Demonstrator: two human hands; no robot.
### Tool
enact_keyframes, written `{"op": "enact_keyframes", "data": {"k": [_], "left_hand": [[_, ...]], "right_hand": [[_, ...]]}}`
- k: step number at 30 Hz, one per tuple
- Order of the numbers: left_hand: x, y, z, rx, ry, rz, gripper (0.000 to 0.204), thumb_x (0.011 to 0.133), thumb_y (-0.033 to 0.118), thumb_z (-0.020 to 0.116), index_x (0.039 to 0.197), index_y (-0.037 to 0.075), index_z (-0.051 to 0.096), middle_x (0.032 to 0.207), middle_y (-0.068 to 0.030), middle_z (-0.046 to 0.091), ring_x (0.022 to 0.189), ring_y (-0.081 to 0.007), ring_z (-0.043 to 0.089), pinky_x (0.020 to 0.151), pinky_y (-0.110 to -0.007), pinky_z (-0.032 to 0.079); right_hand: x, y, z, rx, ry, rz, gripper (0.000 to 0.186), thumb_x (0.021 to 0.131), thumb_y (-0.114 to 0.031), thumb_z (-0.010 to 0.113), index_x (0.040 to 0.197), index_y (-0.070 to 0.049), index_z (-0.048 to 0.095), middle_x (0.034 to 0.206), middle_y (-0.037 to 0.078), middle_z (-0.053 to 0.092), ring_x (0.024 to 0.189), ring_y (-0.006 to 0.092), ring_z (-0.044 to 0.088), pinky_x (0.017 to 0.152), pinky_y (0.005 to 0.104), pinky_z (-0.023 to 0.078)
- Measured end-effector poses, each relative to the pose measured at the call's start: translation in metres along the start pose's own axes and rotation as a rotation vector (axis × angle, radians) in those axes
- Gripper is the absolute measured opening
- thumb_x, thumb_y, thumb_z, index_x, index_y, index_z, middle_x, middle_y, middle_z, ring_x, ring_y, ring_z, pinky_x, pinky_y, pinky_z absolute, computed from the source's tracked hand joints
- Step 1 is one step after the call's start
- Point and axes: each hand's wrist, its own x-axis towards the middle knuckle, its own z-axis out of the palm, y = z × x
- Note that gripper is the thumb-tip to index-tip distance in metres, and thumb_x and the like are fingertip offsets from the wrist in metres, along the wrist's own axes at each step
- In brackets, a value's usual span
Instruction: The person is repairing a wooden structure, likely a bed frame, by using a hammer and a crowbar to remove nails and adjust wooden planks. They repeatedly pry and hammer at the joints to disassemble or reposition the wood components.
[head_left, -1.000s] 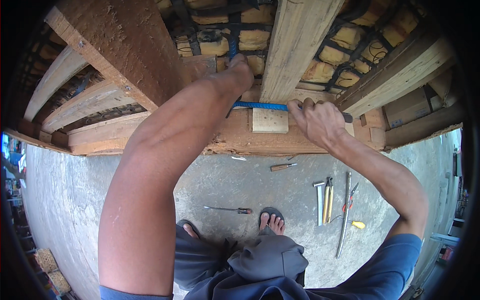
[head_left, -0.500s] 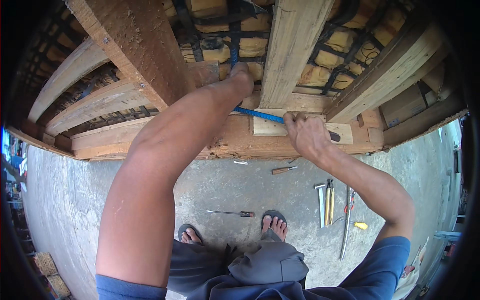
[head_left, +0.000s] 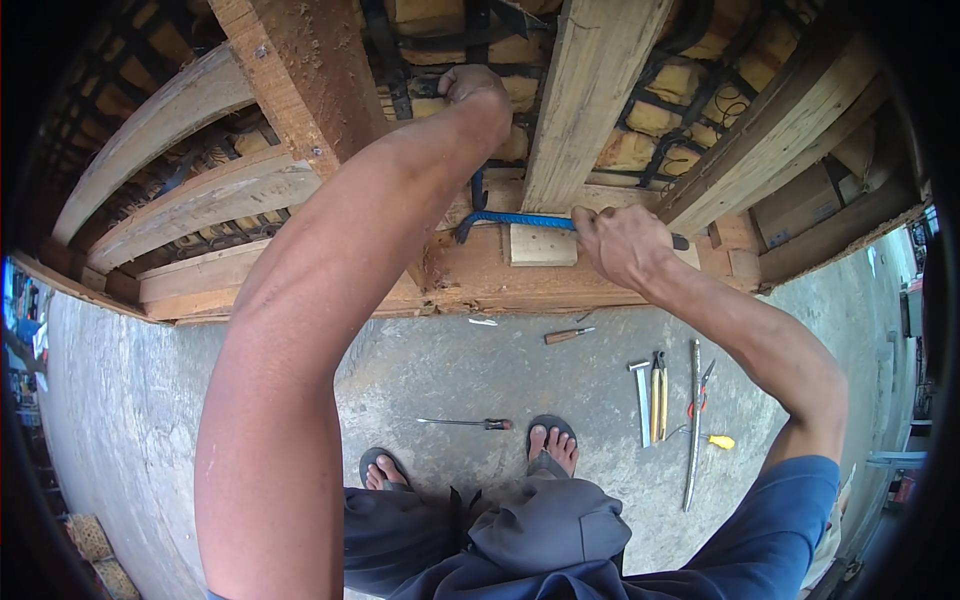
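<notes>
My right hand (head_left: 625,240) is wrapped round a blue ribbed bar (head_left: 530,219), whose dark end pokes out past my fist. The bar lies across the lower rail of an upturned wooden frame, above a small pale wood block (head_left: 541,246). At its left end hangs a dark, frayed strap end (head_left: 462,232). Higher up, my left hand (head_left: 474,88) is closed, fingers curled, against the dark webbing and yellow foam between two beams. What it grips is hidden. Below its wrist a dark strap (head_left: 478,186) runs down to the bar.
Wooden beams (head_left: 594,100) rise on both sides of my hands. Below the frame, on the concrete floor (head_left: 400,340), lie a wooden-handled tool (head_left: 569,336), a screwdriver (head_left: 465,424), a hammer (head_left: 641,405), long-handled pincers (head_left: 658,400), a metal rod (head_left: 692,440) and a yellow-handled tool (head_left: 720,441).
My left hand has moved up, away from the blue bar and deeper among the webbing. My right hand stays on the bar, which lies a little higher and more level.
</notes>
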Motion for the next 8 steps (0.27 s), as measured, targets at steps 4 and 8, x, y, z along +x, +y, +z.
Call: {"op": "enact_keyframes", "data": {"k": [4,8], "left_hand": [[0.006,-0.009,0.015,0.026,-0.05,-0.041,0.041,0.08,0.03,0.083,0.118,0.017,0.076,0.119,-0.0026,0.073,0.108,-0.0249,0.069,0.073,-0.043,0.059],[0.004,-0.007,0.01,-0.013,-0.027,-0.017,0.042,0.081,0.035,0.082,0.119,0.017,0.076,0.122,-0.0042,0.072,0.108,-0.0267,0.069,0.076,-0.045,0.059]], "right_hand": [[-0.017,-0.024,-0.021,-0.053,0.026,-0.245,0.029,0.106,-0.028,0.045,0.11,-0.001,0.052,0.082,0.021,0.072,0.071,0.0359,0.075,0.057,0.0437,0.061],[0.011,0.008,-0.012,-0.141,-0.098,0.016,0.026,0.108,-0.034,0.045,0.115,-0.011,0.053,0.087,0.023,0.073,0.071,0.0356,0.075,0.056,0.0414,0.061]]}}
